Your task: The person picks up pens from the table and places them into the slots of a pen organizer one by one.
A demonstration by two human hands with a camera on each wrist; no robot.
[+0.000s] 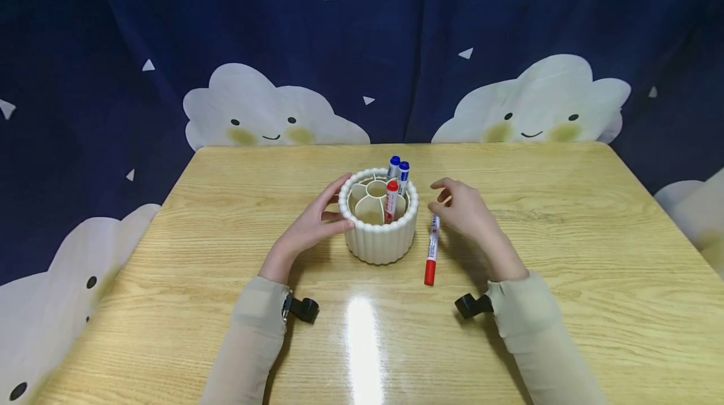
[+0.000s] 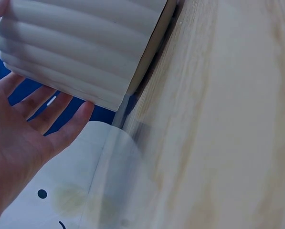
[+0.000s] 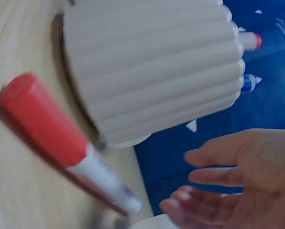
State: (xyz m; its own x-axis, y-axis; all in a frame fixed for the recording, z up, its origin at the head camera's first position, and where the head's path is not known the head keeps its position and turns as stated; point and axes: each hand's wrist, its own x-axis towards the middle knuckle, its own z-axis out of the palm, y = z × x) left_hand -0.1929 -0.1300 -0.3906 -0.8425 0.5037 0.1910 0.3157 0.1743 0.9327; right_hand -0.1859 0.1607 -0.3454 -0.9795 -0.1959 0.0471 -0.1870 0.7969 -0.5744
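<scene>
A white ribbed pen holder (image 1: 380,243) with inner compartments stands on the table, a red-capped marker (image 1: 391,202) and two blue-capped markers (image 1: 403,177) upright in it. My left hand (image 1: 310,221) holds its left side, thumb at the front of the beaded rim and fingers around the far side. In the left wrist view the fingertips (image 2: 85,112) lie along the ribbed wall. To the holder's right, another red-capped marker (image 1: 432,251) lies on the table, cap towards me. My right hand (image 1: 465,209) hovers over its far end, fingers loosely bent, nothing between them in the right wrist view.
The wooden table (image 1: 186,279) ends at a back edge against a dark blue curtain (image 1: 407,34) printed with smiling clouds. A black wrist camera (image 1: 302,309) sits at the left cuff, another black camera (image 1: 472,305) at the right.
</scene>
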